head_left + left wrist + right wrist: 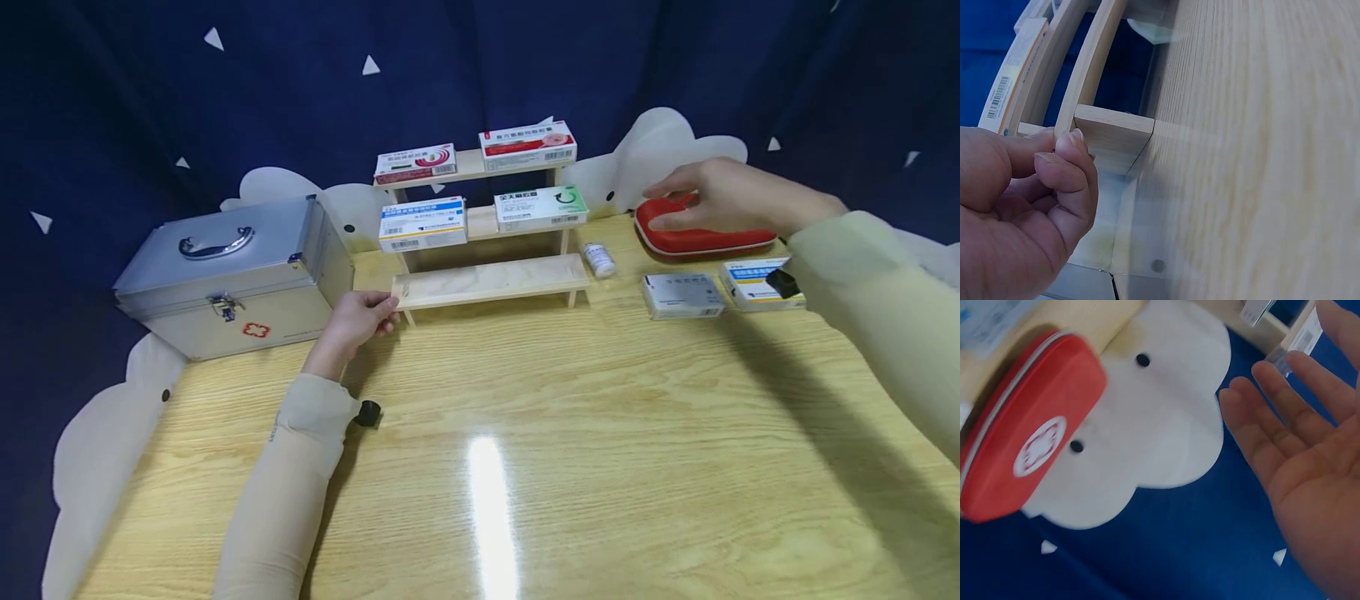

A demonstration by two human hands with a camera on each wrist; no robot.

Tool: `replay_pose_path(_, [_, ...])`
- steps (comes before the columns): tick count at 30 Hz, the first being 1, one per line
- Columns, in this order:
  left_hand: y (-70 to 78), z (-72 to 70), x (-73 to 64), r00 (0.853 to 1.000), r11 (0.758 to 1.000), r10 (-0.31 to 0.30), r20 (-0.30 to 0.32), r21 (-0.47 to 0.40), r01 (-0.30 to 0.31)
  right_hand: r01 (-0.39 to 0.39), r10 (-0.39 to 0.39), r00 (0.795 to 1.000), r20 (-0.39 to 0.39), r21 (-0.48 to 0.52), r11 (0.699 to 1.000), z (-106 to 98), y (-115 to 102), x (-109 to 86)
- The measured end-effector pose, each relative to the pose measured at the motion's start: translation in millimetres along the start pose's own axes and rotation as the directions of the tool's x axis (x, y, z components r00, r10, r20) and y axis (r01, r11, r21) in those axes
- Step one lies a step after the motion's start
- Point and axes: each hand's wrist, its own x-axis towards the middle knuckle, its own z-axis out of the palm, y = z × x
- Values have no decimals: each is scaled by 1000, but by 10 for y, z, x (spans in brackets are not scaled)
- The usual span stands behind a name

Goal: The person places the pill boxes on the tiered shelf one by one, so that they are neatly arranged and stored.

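Note:
A tiered wooden rack [491,282] stands at the back of the table. My left hand [358,321] pinches the left end of its lowest tier between thumb and curled fingers; the left wrist view shows this grip up close on the rack's edge [1067,100]. Over the red zip case [712,242], my right hand [731,196] hovers with nothing in it. In the right wrist view its fingers are spread and relaxed, apart from the case [1069,381]. A small white bottle [599,260] lies beside the rack's right end.
Red-and-white boxes [527,146] sit on the top tier, a blue-and-white box [422,225] and a green-and-white box [540,207] on the middle one. A metal first-aid chest [232,275] stands left. A grey box [682,296] and another medicine box [750,279] lie right.

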Motion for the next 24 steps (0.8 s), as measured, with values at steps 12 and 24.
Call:
replay_pose_path(12, [-6,-5,-9,1000,1000,-8,15,-8,9,-68,72,995,64,-55,996,238,534,-494])
replay_pose_path(24, [-5,-3,-17,1000,1000,-4,13,-10,4,8,-7,999,41,-22,1000,573,707,-604])
